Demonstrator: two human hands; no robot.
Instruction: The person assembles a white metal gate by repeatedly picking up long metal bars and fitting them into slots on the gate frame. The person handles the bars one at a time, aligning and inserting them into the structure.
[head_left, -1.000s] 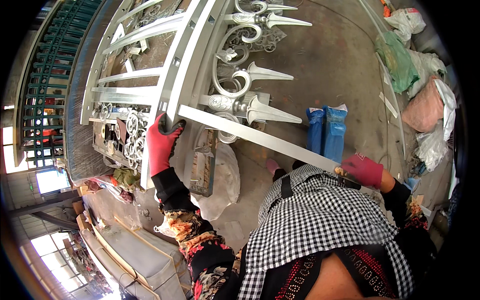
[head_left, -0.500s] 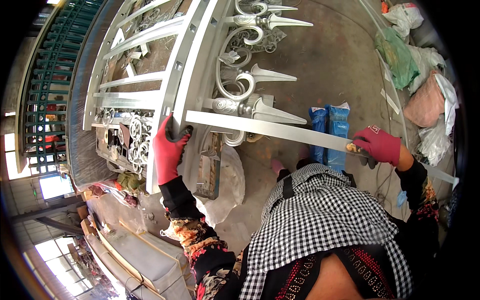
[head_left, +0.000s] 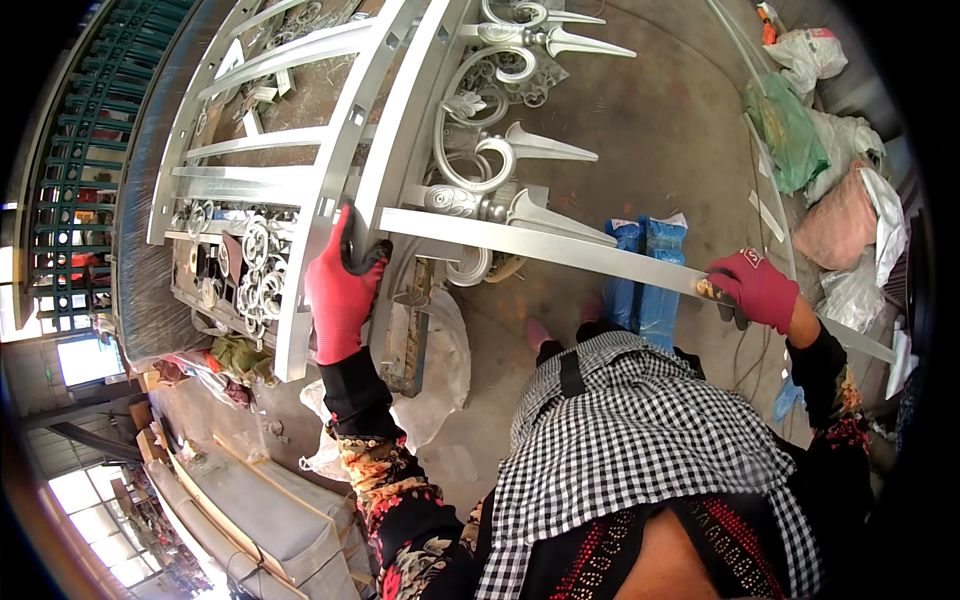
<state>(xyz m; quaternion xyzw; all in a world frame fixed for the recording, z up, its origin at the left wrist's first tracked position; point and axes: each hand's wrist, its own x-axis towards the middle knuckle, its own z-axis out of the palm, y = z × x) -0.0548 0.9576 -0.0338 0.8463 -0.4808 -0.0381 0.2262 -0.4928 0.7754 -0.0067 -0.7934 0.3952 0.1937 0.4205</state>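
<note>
My right hand [head_left: 750,290], in a red glove with a dark palm, is closed around a long flat silver metal bar [head_left: 560,258]. The bar runs leftward to the edge of a silver ornamental fence panel [head_left: 365,130], and its other end sticks out past my right wrist. My left hand [head_left: 342,285], gloved alike, lies on the panel's rails close to the bar's left end. Its index finger is stretched along the rails and its thumb stands apart; the other fingers are hidden. Silver scrolls [head_left: 493,165] and spear points [head_left: 560,215] project from the panel's right side.
Two blue wrapped bundles [head_left: 660,270] lie on the floor beyond my apron. Sacks and bags [head_left: 840,215] line the right side. Loose scroll castings [head_left: 260,270] sit beneath the panel at left. A green metal railing [head_left: 80,160] stands at far left, with wrapped panels [head_left: 250,500] lower down.
The view has shifted slightly, so the surroundings sit a little further left. My left index finger now reaches further up along the rails. My right hand keeps its grip on the bar.
</note>
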